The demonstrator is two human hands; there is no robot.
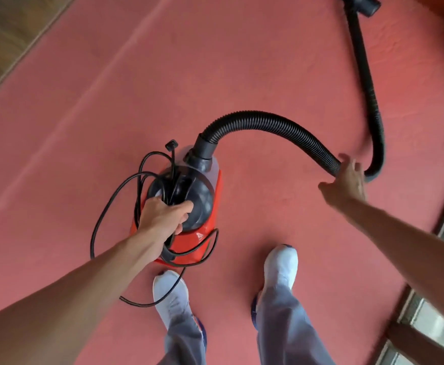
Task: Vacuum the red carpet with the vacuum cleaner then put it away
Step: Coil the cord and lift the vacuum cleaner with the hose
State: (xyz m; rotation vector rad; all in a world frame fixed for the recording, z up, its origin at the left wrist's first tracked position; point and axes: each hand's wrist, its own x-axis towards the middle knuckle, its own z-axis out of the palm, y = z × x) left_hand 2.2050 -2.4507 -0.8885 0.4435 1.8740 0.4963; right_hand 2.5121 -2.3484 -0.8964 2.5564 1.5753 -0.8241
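Head view, items as I log them from my station:

1. Red carpet [162,75]: fills most of the frame. The person stands on it.
2. Vacuum cleaner [202,201]: red body, dark domed top, just off centre toward 7 o'clock, over the carpet. I cannot tell whether it rests on the carpet or is lifted.
3. Left hand [162,217]: fingers curled round the handle on top of the vacuum cleaner, with strands of the cord caught in the same grip.
4. Cord [102,214]: black, in loose loops hanging off the 9 o'clock side of the body, one loop trailing across the left foot [169,288]. Its plug [170,145] sticks up at the 12 o'clock side of the body.
5. Hose [268,122]: black, ribbed, arching from the collar on the body toward 3 o'clock, bending back and running up to 1 o'clock.
6. Nozzle [368,3]: dark, at the 1 o'clock edge, partly cut off.
7. Right hand [347,180]: at 3 o'clock, fingers spread wide, at the hose bend; blurred, so I cannot confirm contact.
8. Right foot [281,264]: at 6 o'clock, white-covered.
9. Wooden floor [4,35]: at 10 o'clock, beside the carpet edge.
10. Pale frame [426,312]: at 4 o'clock, along the carpet edge.
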